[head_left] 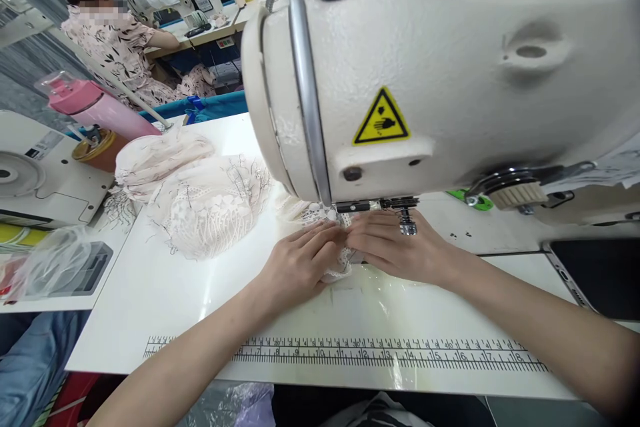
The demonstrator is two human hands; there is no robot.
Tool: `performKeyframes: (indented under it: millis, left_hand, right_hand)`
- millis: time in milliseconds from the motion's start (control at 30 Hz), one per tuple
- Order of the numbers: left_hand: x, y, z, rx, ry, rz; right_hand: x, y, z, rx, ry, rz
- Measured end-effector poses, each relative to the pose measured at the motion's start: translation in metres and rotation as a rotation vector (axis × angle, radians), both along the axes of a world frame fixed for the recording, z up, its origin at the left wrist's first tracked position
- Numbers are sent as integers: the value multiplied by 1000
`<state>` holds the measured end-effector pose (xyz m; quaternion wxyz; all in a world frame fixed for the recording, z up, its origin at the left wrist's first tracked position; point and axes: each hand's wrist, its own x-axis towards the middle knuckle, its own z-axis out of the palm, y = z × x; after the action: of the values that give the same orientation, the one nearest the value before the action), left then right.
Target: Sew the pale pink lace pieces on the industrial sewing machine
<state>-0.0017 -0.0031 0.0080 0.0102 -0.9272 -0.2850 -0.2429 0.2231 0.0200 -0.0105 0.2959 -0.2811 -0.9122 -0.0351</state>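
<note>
A cream industrial sewing machine (450, 73) fills the upper right, with its presser foot (407, 221) just above the table. Both my hands lie on a piece of white lace fabric (340, 263) beneath the machine head. My left hand (300, 263) rests flat on the lace, fingers stretched toward the needle. My right hand (395, 247) presses the lace from the other side, fingertips meeting the left hand's. A pile of the same lace (200, 203) lies to the left on the white table (165, 300).
A printed ruler (350, 352) runs along the table's front edge. At the left stand a pink bottle (95, 107), a second machine (45, 173) and a plastic bag (55, 267). A dark tablet (600, 273) lies at right. Another person (115, 40) sits at a far machine.
</note>
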Motion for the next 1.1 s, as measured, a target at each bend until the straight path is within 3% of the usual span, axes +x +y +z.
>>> performKeyframes:
  millis: [300, 633, 933, 1100]
  left_hand:
    - [-9, 1, -2, -7, 6, 101]
    - [-10, 7, -3, -16, 34, 165]
    - [-8, 7, -4, -1, 47, 184]
    - [-5, 6, -3, -20, 56, 181]
  right_hand:
    - [-15, -4, -9, 12, -22, 96]
    - [-18, 0, -26, 27, -42, 47]
    - [-15, 3, -24, -8, -47, 7]
    - [-14, 1, -13, 197, -56, -120]
